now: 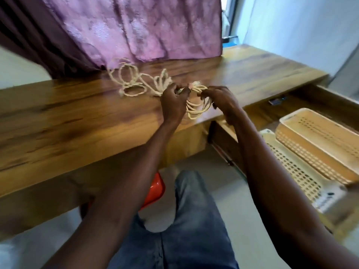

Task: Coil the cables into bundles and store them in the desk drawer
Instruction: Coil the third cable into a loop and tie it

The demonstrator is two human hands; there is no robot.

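A cream cable bundle point(197, 102), wound into several loops, hangs between the two hands just above the near edge of the wooden table point(77, 117); its loops form an oval whose long axis runs from the far end, by the fingertips, down toward the person, the lower loops drooping past the table edge. The left hand point(172, 102) has its grip curled and pinching the far left side of the bundle; the right hand point(220, 100) has its grip curled round the right side of the loops, fingers bent inward. Just left of the left hand a second cream cable point(136, 80) lies loose on the table in untidy loops, stretching away to the left and back toward a purple curtain point(145, 30) that hangs down to the tabletop; whether it joins the held bundle cannot be told. To the right, below the tabletop, the desk drawer point(318, 98) stands pulled open; two perforated cream baskets point(310, 144) sit in it, one stacked on the other. Below, the person's jeans-clad legs and a red stool point(155, 189) show.
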